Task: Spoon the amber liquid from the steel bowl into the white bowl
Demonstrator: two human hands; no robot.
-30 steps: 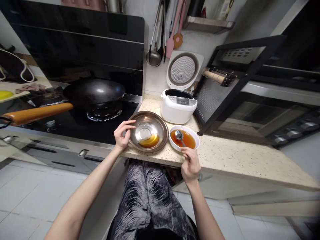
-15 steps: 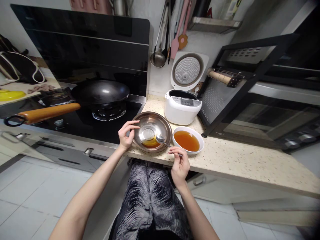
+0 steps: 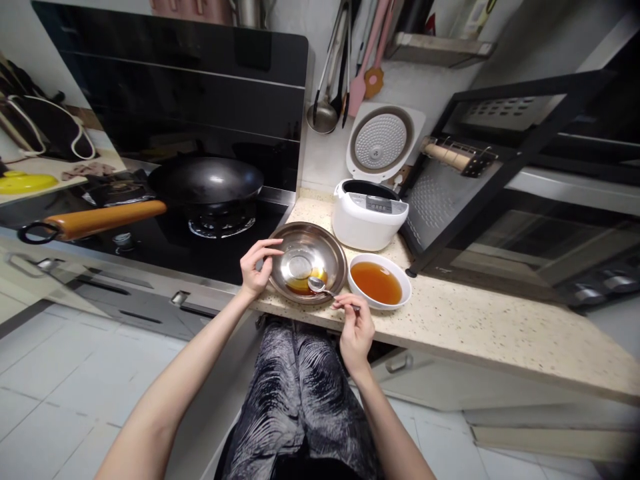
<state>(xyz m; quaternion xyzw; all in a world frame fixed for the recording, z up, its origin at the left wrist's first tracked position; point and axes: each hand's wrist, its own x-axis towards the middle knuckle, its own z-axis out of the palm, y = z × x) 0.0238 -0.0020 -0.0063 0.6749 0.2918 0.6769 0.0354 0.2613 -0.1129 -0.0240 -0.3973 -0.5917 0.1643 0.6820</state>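
My left hand (image 3: 256, 268) pinches the left rim of a stainless steel bowl (image 3: 327, 248), fingers over the inside edge. A small pool of amber liquid (image 3: 299, 287) lies at the near side of its bottom. In my right hand (image 3: 358, 328) is a metal spoon (image 3: 317, 285), gripped by its handle. The spoon's head is down in the steel bowl at the pool's right edge; I cannot tell how deep it dips. Just right of that bowl stands a white bowl (image 3: 407, 291) holding much more amber-brown liquid (image 3: 376, 283).
A white rice cooker (image 3: 369, 220) with its lid up stands behind the bowls. To the left, a black wok (image 3: 210, 181) with a wooden handle (image 3: 110, 220) sits on the stove. A black-framed oven (image 3: 520, 233) stands right; utensils (image 3: 323, 117) hang on the wall.
The spoon's head has moved slightly left and down toward the pool in the steel bowl, my right hand going with it. My left hand keeps its hold on the rim.
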